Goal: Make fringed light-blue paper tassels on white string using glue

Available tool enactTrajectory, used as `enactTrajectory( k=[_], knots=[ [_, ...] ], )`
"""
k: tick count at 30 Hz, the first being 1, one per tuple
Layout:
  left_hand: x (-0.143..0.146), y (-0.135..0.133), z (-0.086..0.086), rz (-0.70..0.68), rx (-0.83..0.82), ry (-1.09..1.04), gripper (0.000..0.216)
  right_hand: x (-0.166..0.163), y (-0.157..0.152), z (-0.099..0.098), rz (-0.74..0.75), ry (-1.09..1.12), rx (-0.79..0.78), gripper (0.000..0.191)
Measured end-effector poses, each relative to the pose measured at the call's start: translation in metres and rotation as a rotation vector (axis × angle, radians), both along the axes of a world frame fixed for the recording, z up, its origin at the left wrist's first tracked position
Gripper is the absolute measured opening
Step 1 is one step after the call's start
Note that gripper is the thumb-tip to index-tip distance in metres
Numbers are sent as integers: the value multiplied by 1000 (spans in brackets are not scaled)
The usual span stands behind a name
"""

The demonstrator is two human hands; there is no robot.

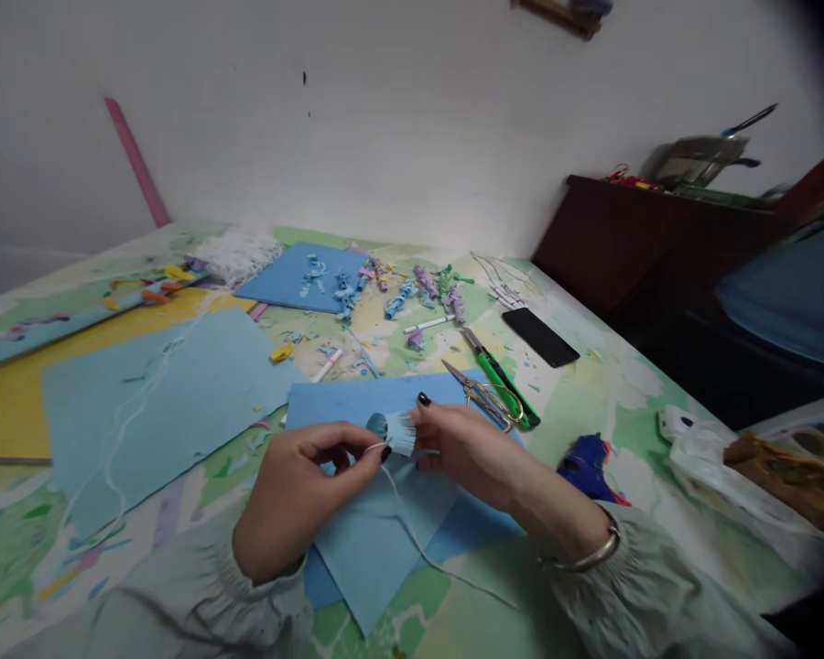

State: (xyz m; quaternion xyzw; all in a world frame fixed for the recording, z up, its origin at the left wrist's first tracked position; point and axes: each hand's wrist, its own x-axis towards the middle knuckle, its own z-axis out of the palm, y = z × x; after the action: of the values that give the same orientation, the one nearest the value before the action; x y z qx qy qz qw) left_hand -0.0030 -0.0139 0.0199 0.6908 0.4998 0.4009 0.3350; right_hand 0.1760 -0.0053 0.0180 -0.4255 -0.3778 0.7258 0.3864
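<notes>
A small light-blue roll of fringed foam or paper (399,434) is between my two hands, above blue sheets. My left hand (312,485) pinches white string (412,531) at the roll's left side; the string's loose end trails down to the right. My right hand (477,448) has its fingers closed about the roll's right side, partly hidden behind it. Under the hands lie a light-blue sheet (367,577) and a darker blue sheet (330,395). Gold-handled scissors (487,398) rest just beyond my right hand, beside a green box cutter (504,380).
A black phone (539,336) lies at the right, with a blue glue gun (587,469) nearer. Rolled fringed pieces (402,299) and scraps cover the table's back. A large light-blue sheet (206,394) carries string at the left. A plastic bag (721,476) sits far right.
</notes>
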Motion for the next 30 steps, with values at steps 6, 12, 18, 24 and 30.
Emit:
enactTrajectory(
  k=[6, 12, 18, 24, 30],
  knots=[
    [-1, 3, -3, -40, -74, -14, 11, -13, 6, 0, -113, 82, 138, 13],
    [2, 6, -6, -55, -170, -59, 11, -15, 1, -6, -171, 119, 147, 7],
    [4, 8, -7, -45, -223, -99, 10, -16, -2, -6, -202, 261, 88, 8],
    [3, 8, -9, -30, -240, -112, 9, -17, -2, -12, -244, 325, 36, 15],
    [4, 9, -9, -50, -234, -130, 8, -19, -5, -11, -254, 291, 51, 14]
  ],
)
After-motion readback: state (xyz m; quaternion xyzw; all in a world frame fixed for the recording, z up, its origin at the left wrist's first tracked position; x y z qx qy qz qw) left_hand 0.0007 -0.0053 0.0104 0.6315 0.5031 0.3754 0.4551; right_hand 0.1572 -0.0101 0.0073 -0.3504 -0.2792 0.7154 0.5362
